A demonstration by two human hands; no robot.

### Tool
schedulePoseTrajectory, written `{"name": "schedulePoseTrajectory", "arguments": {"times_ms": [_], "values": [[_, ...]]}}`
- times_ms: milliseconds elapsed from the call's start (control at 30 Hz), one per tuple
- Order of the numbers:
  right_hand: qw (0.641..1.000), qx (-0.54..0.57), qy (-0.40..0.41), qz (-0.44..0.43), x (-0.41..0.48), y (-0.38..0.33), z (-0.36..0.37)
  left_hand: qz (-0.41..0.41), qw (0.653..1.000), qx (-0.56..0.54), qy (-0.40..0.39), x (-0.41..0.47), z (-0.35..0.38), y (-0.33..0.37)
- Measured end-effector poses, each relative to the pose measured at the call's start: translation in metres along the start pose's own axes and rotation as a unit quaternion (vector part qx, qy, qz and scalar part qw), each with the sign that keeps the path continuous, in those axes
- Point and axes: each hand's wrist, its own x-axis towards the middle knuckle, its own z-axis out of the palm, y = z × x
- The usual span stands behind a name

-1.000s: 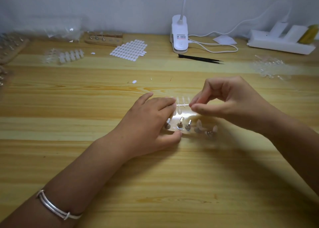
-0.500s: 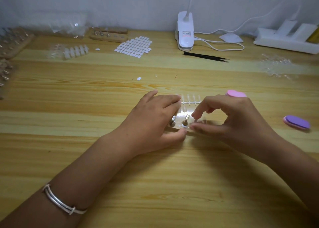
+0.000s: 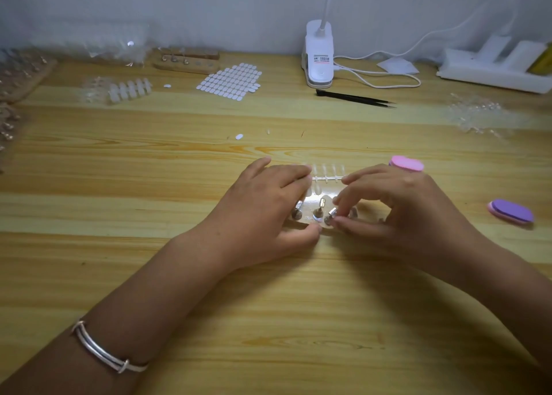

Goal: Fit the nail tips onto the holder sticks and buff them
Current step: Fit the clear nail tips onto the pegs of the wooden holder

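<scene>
A clear holder base (image 3: 316,199) with several short metal holder sticks (image 3: 319,210) lies at the table's middle. Just behind it lies a strip of clear nail tips (image 3: 328,175) on a runner. My left hand (image 3: 268,212) rests over the base's left end, thumb at its front edge, fingertips on the strip. My right hand (image 3: 397,206) pinches one holder stick (image 3: 331,215) between thumb and forefinger; whether a nail tip sits under the fingertips is hidden. Two small buffer blocks lie to the right, a pink one (image 3: 407,163) and a purple one (image 3: 512,210).
Black tweezers (image 3: 355,98), a white clip lamp (image 3: 319,55) with its cable, and a sheet of white adhesive tabs (image 3: 231,80) lie behind. More nail tips (image 3: 128,89), a wooden holder block (image 3: 186,61) and clear packets (image 3: 478,115) sit near the edges. A power strip (image 3: 495,73) stands back right.
My right hand has come down from the nail tip strip to the holder sticks and pinches one there. My left hand has stayed on the base. The view shifted, showing the buffer blocks.
</scene>
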Motion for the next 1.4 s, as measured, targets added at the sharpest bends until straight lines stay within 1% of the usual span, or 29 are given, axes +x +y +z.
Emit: {"name": "schedulePoseTrajectory", "arguments": {"times_ms": [100,233,267,300,400,467,567,667,733,900,967,1033,1100,1167,1267,1333,1400], "values": [[1.0,0.02,0.01,-0.013,0.001,0.001,-0.002,0.003,1.0,-0.004,0.006,0.0,0.001,0.0],[0.993,0.08,0.072,0.053,0.012,0.012,-0.016,0.004,1.0,-0.019,0.012,-0.001,0.002,-0.003],[0.992,0.089,0.064,0.066,0.017,0.017,-0.02,0.003,1.0,-0.027,0.014,-0.001,0.003,-0.003],[0.992,0.091,0.039,0.075,0.023,0.02,-0.023,-0.001,0.999,-0.04,0.018,-0.001,0.003,-0.002],[0.991,0.084,-0.073,0.077,0.039,0.022,-0.019,-0.02,0.993,-0.106,0.04,0.0,0.002,0.003],[0.988,0.072,-0.117,0.073,0.046,0.02,-0.013,-0.018,0.989,-0.135,0.064,0.0,0.002,0.006],[0.987,0.062,-0.133,0.065,0.052,0.02,-0.008,0.005,0.98,-0.166,0.111,0.002,0.003,0.01],[0.986,0.075,-0.138,0.06,0.053,0.022,-0.006,0.027,0.97,-0.191,0.148,0.003,0.004,0.014],[0.984,0.086,-0.141,0.059,0.053,0.022,-0.005,0.053,0.968,-0.176,0.17,0.004,0.004,0.014],[0.981,0.107,-0.15,0.058,0.053,0.024,-0.008,0.126,0.963,-0.083,0.222,0.004,0.002,0.008],[0.981,0.116,-0.146,0.06,0.052,0.025,-0.009,0.151,0.959,-0.066,0.23,0.004,0.002,0.008],[0.982,0.126,-0.125,0.064,0.049,0.026,-0.01,0.164,0.957,-0.054,0.235,0.005,0.001,0.008],[0.984,0.139,-0.087,0.068,0.045,0.027,-0.011,0.167,0.955,-0.049,0.241,0.006,0.001,0.007],[0.99,0.13,-0.041,0.047,0.039,0.025,-0.012,0.161,0.956,-0.057,0.24,0.007,0.002,0.007],[0.993,0.121,0.0,-0.004,0.025,0.021,-0.014,0.131,0.963,-0.076,0.221,0.006,0.005,0.01],[0.992,0.119,0.014,-0.036,0.015,0.019,-0.014,0.093,0.969,-0.123,0.191,0.006,0.006,0.013],[0.991,0.121,0.024,-0.059,0.007,0.018,-0.013,0.064,0.968,-0.181,0.159,0.005,0.006,0.014]]}}
